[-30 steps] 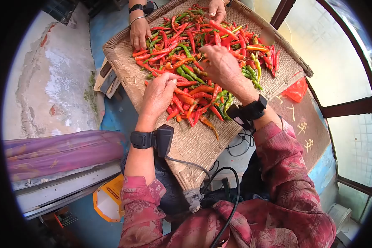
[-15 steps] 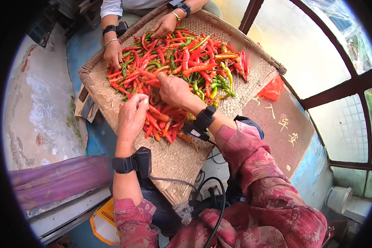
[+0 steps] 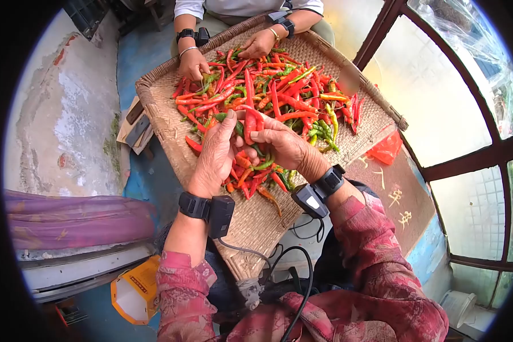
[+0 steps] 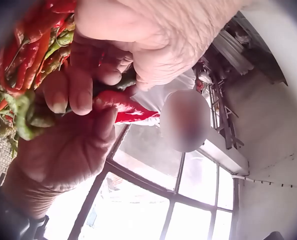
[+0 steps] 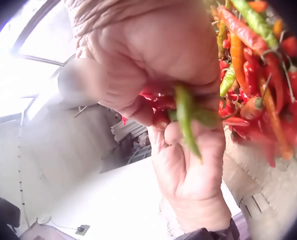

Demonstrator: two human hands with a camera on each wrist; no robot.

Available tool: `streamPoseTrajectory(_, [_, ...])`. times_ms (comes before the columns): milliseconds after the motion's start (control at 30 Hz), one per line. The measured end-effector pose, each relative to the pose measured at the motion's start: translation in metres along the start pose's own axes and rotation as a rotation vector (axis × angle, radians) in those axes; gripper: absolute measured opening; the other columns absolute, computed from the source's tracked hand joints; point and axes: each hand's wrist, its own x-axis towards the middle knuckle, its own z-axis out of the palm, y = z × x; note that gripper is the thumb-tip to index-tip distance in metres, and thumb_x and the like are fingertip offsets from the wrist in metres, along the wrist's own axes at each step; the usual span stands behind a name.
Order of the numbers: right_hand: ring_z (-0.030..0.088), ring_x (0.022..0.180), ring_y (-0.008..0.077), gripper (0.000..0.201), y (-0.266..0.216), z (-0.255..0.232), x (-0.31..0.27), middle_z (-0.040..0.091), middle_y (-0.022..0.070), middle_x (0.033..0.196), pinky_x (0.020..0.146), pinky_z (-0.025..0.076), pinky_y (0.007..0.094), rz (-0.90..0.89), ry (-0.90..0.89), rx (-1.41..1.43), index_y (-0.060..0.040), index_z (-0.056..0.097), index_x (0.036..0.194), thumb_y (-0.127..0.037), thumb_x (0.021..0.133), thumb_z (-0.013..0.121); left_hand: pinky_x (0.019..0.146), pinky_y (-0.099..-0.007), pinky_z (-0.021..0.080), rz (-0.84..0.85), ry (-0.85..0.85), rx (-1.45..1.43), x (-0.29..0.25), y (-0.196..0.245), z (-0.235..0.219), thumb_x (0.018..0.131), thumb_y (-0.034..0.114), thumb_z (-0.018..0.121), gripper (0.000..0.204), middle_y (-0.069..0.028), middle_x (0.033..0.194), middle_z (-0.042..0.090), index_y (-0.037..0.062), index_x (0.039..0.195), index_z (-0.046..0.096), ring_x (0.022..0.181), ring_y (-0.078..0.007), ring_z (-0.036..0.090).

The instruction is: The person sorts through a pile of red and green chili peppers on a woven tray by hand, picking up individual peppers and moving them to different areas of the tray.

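Between my two hands are red chili peppers [image 3: 249,122], held up over the near part of the heap. My left hand [image 3: 212,157] grips them from the left, thumb up beside them. From the right, the thumb of my right hand [image 3: 293,149] presses on the same chilies. The left wrist view shows a red chili [image 4: 131,107] pinched under the right thumb, its tip poking out. A green chili [image 5: 184,117] hangs at the curled right fingers in the right wrist view. Under the hands lies a large heap of red, orange and green chilies [image 3: 302,100] on a woven tray [image 3: 164,108].
Across the tray, another person's hands [image 3: 194,64] are in the far side of the heap. A red plastic bag [image 3: 386,147] lies on a brown board [image 3: 362,171] by the window. A black cable [image 3: 309,268] runs near my lap. At lower left is a yellow box [image 3: 139,285].
My right hand has drawn back from the heap and come up against my left hand, with red chilies now between them. The head view has shifted. The other person's hands stay at the heap.
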Motion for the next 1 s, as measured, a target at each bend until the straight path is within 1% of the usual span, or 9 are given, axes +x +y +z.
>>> streamPoseTrajectory(133, [0.054,0.066,0.014,0.038,0.009,-0.003,-0.002,0.059,0.0072,0.093,0.064,0.049,0.0278,0.033,0.103,0.087,-0.0081,0.042,0.127,-0.014,0.09,0.049,0.061,-0.0267,0.051,0.034,0.126,0.011,0.015,-0.015,-0.009,0.091,0.038,0.051,0.04,-0.0022,0.079,0.052,0.0032,0.11,0.051,0.073,-0.0129,0.054])
streamPoseTrajectory(233, [0.054,0.068,0.0138,0.026,0.012,-0.006,0.001,0.058,0.0066,0.091,0.064,0.049,0.0281,0.073,0.435,0.019,-0.0062,0.048,0.116,-0.016,0.092,0.048,0.061,-0.0237,0.047,0.161,0.277,-0.064,0.021,-0.019,0.001,0.09,0.035,0.053,0.039,-0.0038,0.084,0.055,0.0017,0.111,0.052,0.077,-0.0096,0.052])
streamPoseTrajectory(333, [0.053,0.057,0.0097,0.017,0.008,-0.01,-0.001,0.056,0.0043,0.074,0.051,0.046,0.0238,-0.131,0.496,-0.685,-0.0022,0.046,0.101,-0.017,0.093,0.042,0.062,-0.0228,0.044,0.181,0.27,-0.033,0.02,-0.018,-0.009,0.09,0.027,0.055,0.036,-0.0034,0.083,0.055,0.0,0.113,0.05,0.069,-0.0079,0.05])
streamPoseTrajectory(467, [0.046,0.047,0.0051,0.035,0.003,0.001,-0.013,0.053,-0.0002,0.057,0.042,0.034,0.0204,-0.037,0.312,-0.784,-0.0062,0.057,0.09,-0.036,0.095,0.039,0.055,-0.0199,0.039,0.139,0.113,0.067,0.015,-0.018,-0.005,0.087,0.023,0.061,0.032,0.0008,0.079,0.054,0.0025,0.11,0.054,0.063,-0.0054,0.047])
streamPoseTrajectory(633, [0.048,0.049,0.0053,0.045,-0.007,0.006,-0.021,0.051,-0.0004,0.058,0.044,0.039,0.0191,0.186,0.073,-0.68,-0.0066,0.057,0.096,-0.048,0.094,0.038,0.05,-0.018,0.033,0.102,0.06,0.111,0.012,-0.019,-0.01,0.084,0.021,0.065,0.018,0.0046,0.074,0.054,0.0067,0.091,0.057,0.056,-0.0031,0.043])
streamPoseTrajectory(700, [0.052,0.051,0.0069,0.052,0.001,-0.004,-0.019,0.055,0.0015,0.063,0.047,0.043,0.0204,0.233,0.065,-0.669,-0.003,0.057,0.1,-0.049,0.094,0.036,0.049,-0.0178,0.035,0.085,0.13,0.097,0.014,-0.021,-0.013,0.084,0.019,0.063,0.017,0.0016,0.075,0.056,0.0056,0.091,0.057,0.053,-0.0032,0.043])
streamPoseTrajectory(767, [0.054,0.057,0.0084,0.057,0.012,-0.005,-0.021,0.06,0.0043,0.072,0.047,0.043,0.0212,0.035,0.29,-0.596,0.0006,0.057,0.105,-0.05,0.094,0.033,0.051,-0.0174,0.036,0.212,0.242,0.11,0.014,-0.017,-0.015,0.085,0.019,0.063,0.016,0.0011,0.075,0.056,0.0055,0.092,0.057,0.056,-0.0029,0.044])
streamPoseTrajectory(833, [0.055,0.074,0.0097,0.058,0.007,0.003,-0.019,0.058,0.0042,0.079,0.059,0.048,0.0224,-0.084,0.274,-0.585,0.0011,0.058,0.107,-0.05,0.094,0.032,0.056,-0.0177,0.039,0.173,0.211,0.121,0.011,-0.015,-0.012,0.085,0.018,0.062,0.016,-0.0001,0.079,0.059,0.0057,0.095,0.057,0.061,-0.0032,0.046])
streamPoseTrajectory(1000, [0.058,0.077,0.0091,0.043,0.022,0.013,-0.017,0.058,0.0023,0.078,0.058,0.048,0.0227,0.027,0.277,-0.411,-0.003,0.054,0.102,-0.044,0.089,0.052,0.063,-0.0219,0.045,0.152,0.098,0.106,0.01,-0.027,-0.002,0.086,0.018,0.062,0.019,-0.0012,0.085,0.06,0.0056,0.1,0.056,0.069,-0.0062,0.053])
